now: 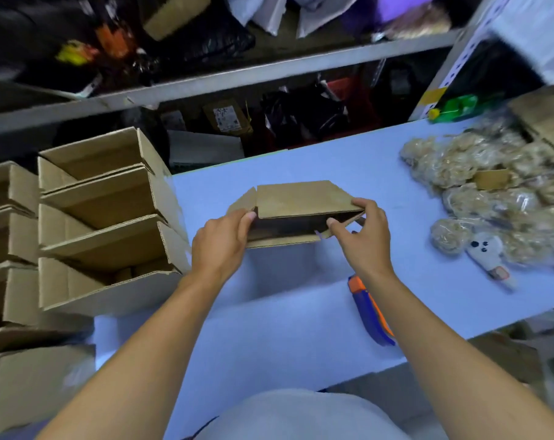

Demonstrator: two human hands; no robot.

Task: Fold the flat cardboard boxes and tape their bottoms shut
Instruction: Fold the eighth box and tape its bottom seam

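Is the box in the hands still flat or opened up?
Partly opened: the box shows a dark hollow between its panels, end flaps splayed, no tape visible on it.

A pale blue table (380, 160) stands before cluttered grey metal shelving (269, 71).

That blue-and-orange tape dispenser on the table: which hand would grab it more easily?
Probably the right hand: the blue-and-orange tape dispenser lies just beside the right forearm, while the left hand grips the brown cardboard box farther away.

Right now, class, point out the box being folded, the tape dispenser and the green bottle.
Box being folded (296, 198): head view, on its upper cardboard panel, between the two hands.
Tape dispenser (369, 311): head view, on its blue and orange body on the table.
Green bottle (458, 106): head view, on its green body.
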